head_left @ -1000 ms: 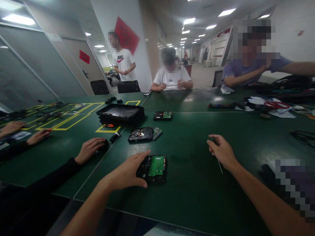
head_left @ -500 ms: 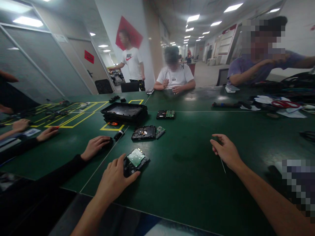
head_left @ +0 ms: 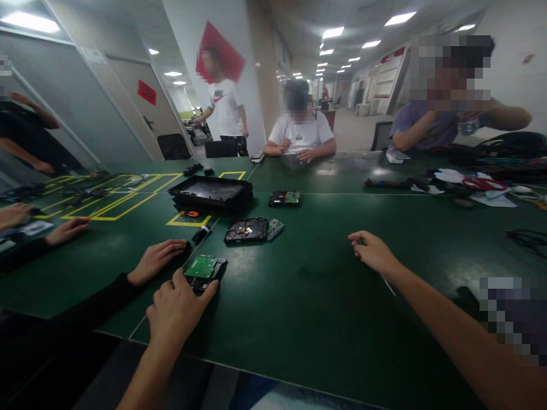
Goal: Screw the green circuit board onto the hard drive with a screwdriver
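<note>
My left hand [head_left: 182, 302] grips a hard drive [head_left: 205, 280], thumb on its near right side and fingers on its left. A green circuit board [head_left: 200, 266] faces up on that drive. My right hand [head_left: 374, 250] is closed above the table at the right, and a thin metal rod [head_left: 388, 286] sticks out below it; the rest of this slim tool is hidden in the palm. Beyond my left hand lies a second hard drive [head_left: 245, 230], dark, with a loose circuit board [head_left: 276, 229] against its right end. Farther off rests a third hard drive [head_left: 285, 198].
A black tray [head_left: 209, 193] stands at the left beyond the drives, near an orange-handled tool [head_left: 190, 214]. A co-worker's hand [head_left: 158, 261] rests left of mine by a small black object [head_left: 201, 234]. Cables and gloves [head_left: 474, 181] lie at far right. Several people are around the table.
My left hand has moved left with the hard drive and turned it. The right hand has shifted slightly left with the thin rod. Across the table, the person at right now holds a clear bottle.
</note>
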### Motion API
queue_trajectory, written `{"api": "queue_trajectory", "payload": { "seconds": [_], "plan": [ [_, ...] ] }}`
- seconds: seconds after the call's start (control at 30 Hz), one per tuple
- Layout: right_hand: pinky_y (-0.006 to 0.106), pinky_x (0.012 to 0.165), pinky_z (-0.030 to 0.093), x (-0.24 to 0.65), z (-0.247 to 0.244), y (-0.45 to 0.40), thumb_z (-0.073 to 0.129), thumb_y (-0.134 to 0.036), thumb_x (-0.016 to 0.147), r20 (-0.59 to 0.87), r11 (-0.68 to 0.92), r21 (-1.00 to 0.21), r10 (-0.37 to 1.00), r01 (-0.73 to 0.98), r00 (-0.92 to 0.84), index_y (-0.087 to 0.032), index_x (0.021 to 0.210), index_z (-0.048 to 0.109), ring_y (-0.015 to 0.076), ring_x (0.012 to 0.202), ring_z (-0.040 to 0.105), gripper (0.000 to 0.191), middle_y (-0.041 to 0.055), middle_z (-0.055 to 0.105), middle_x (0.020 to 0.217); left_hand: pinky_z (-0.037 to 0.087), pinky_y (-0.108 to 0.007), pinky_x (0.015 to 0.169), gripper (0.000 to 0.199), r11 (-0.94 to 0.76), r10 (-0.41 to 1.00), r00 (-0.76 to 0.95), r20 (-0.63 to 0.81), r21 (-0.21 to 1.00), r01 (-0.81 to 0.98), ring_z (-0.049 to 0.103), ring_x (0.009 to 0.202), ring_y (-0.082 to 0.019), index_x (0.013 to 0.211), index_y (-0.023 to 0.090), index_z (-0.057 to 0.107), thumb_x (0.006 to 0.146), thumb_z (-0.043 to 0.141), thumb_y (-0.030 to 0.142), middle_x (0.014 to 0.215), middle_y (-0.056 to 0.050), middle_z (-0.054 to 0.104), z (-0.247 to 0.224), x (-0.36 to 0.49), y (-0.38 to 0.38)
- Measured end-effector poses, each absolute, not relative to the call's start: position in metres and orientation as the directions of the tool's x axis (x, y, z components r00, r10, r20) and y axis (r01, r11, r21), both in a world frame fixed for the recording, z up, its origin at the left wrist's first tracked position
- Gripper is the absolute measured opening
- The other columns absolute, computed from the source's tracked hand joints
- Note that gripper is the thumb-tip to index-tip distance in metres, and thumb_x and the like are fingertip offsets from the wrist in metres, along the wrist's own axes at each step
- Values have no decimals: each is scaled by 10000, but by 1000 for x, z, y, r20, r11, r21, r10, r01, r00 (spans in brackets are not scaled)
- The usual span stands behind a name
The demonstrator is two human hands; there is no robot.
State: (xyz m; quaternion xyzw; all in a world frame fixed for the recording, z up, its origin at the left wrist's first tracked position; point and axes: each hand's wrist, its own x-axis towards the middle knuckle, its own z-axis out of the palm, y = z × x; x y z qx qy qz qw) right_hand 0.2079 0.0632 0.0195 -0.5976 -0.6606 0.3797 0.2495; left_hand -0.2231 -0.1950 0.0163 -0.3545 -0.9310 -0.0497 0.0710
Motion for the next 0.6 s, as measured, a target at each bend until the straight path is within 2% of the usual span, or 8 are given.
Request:
{"api": "queue_trajectory", "payload": {
  "seconds": [0.1, 0.23, 0.33, 0.4, 0.5, 0.6],
  "plan": [
    [366, 846, 538, 175, 29, 69, 617, -312, 945, -99, 121, -687, 961, 716, -258, -199, 1266, 683, 244, 1013, 695, 347, 124, 714, 1195, 472, -612, 913, 984, 748, 647, -744, 166, 48, 661, 574, 1179, -504, 1487, 65, 418, 851, 404, 817, 1276, -306, 590, 17, -225, -194],
    [384, 997, 489, 111, 37, 70, 644, -405, 969, -9, 361, -561, 898, 745, -441, -142, 1323, 652, 277, 1174, 643, 441, 171, 662, 1301, 476, -605, 903, 1001, 742, 654, -739, 160, 58, 668, 573, 1175, -507, 1493, 58, 422, 848, 414, 823, 1271, -310, 593, 18, -226, -196],
    [365, 957, 510, 66, 38, 68, 603, -473, 993, 24, 483, -494, 839, 723, -544, -198, 1465, 570, 273, 1152, 654, 548, 166, 584, 1405, 469, -610, 920, 1004, 735, 655, -729, 200, 55, 675, 562, 1181, -511, 1493, 46, 430, 851, 427, 818, 1288, -314, 587, 16, -223, -198],
    [369, 966, 511, 43, 37, 68, 562, -497, 1008, 70, 595, -428, 772, 680, -632, -252, 1527, 517, 282, 1179, 649, 575, 143, 515, 1492, 425, -624, 1006, 972, 715, 661, -693, 287, 40, 698, 508, 1266, -512, 1491, 40, 441, 867, 441, 786, 1369, -319, 547, 15, -218, -197],
    [418, 1018, 500, 23, 36, 71, 494, -546, 1023, 51, 697, -335, 686, 634, -726, -277, 1557, 492, 326, 1243, 630, 597, 129, 417, 1601, 275, -576, 1197, 828, 576, 748, -536, 391, 20, 818, 363, 1454, -435, 1501, 77, 459, 942, 404, 685, 1536, -260, 451, 19, -207, -185],
    [443, 1073, 472, 15, 37, 76, 457, -550, 1034, 7, 731, -270, 652, 626, -758, -283, 1562, 494, 347, 1333, 574, 592, 121, 412, 1624, 257, -472, 1247, 756, 348, 893, -341, 293, 29, 937, 360, 1487, -360, 1497, 99, 491, 975, 392, 637, 1555, -201, 472, 31, -194, -155]
  ]
}}
